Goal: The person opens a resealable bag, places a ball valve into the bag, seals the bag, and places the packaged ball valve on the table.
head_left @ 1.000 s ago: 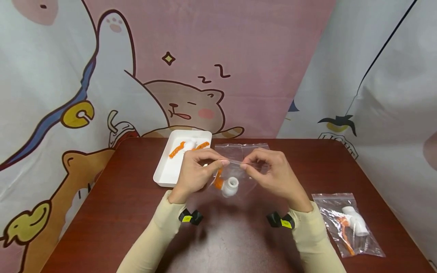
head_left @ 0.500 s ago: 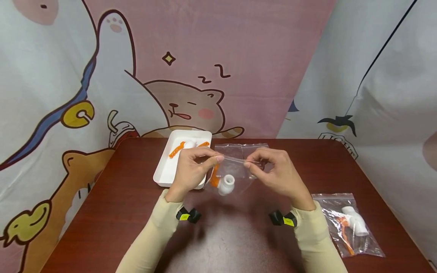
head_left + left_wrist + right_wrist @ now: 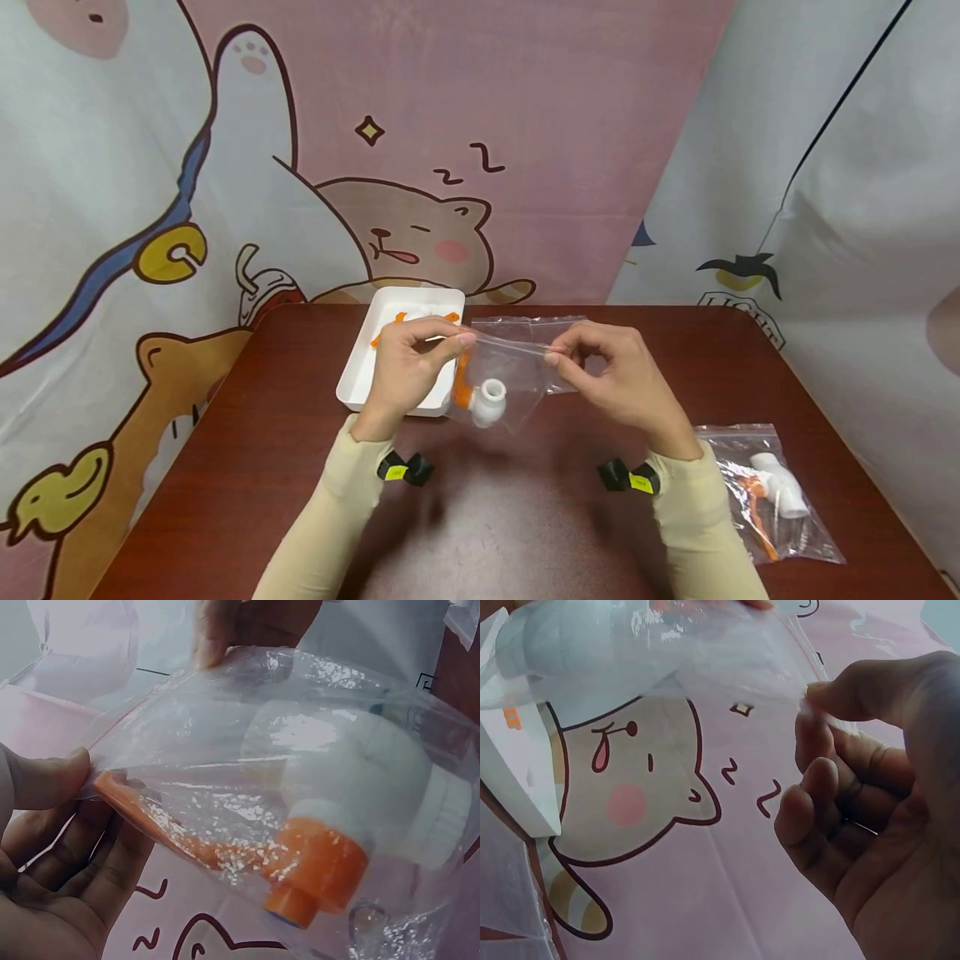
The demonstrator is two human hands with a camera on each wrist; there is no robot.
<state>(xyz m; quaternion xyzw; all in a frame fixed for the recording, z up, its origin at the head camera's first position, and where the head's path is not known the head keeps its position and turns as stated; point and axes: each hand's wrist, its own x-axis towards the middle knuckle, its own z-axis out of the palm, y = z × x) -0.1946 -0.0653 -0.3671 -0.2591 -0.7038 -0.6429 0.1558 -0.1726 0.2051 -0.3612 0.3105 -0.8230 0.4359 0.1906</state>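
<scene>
Above the table a clear zip bag hangs between both hands, with a white pipe fitting and its orange handle inside. The left hand pinches the bag's top edge at one end, thumb against fingers. At the other end the right hand pinches the same edge. In the left wrist view the orange handle reaches up to the left hand, and the white fitting lies deeper in the bag. The right wrist view shows the right hand at the bag's corner.
A white tray holding orange and white parts stands behind the left hand. Another clear bag lies flat behind the held one. At the right of the table lies a bag with a white fitting and orange handle.
Both hands have moved apart, the left one to the left and the right one slightly right, stretching the bag's top edge. The fitting has shifted left with the bag.
</scene>
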